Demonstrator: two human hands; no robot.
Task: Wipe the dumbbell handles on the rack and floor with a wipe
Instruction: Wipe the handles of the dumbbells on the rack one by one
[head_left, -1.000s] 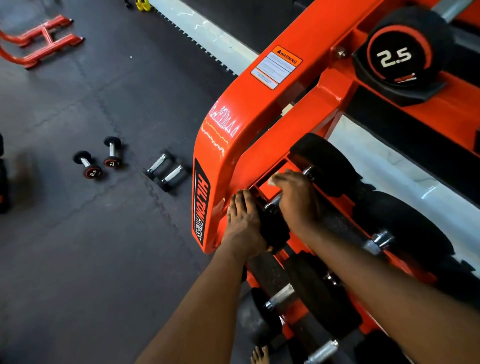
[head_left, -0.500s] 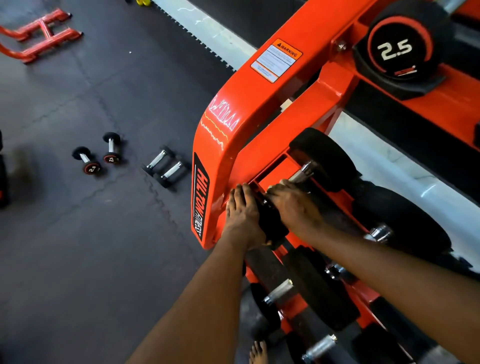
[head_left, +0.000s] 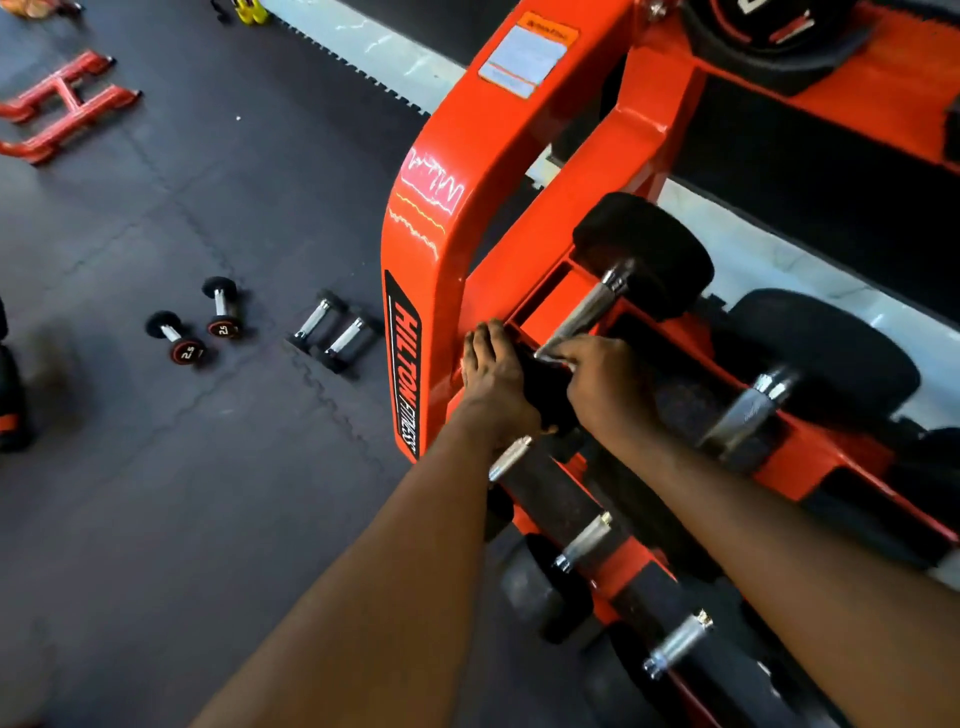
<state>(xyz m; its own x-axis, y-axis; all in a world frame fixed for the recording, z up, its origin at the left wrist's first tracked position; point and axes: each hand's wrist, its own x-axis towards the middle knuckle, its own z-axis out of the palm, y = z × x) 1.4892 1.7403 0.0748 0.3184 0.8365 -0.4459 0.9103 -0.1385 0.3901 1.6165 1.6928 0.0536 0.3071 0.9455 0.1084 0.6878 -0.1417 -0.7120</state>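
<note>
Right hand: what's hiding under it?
Under the right hand a bit of white wipe pokes out, on the near end of the dumbbell handle. The hand covers the rest of the wipe.

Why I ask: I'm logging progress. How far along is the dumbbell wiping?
Done: nothing visible proves any handle is clean. In hand: the right hand pinches the wipe on one rack handle, while the left hand rests on its black end. Left: the neighbouring rack handle and four floor dumbbells.
</note>
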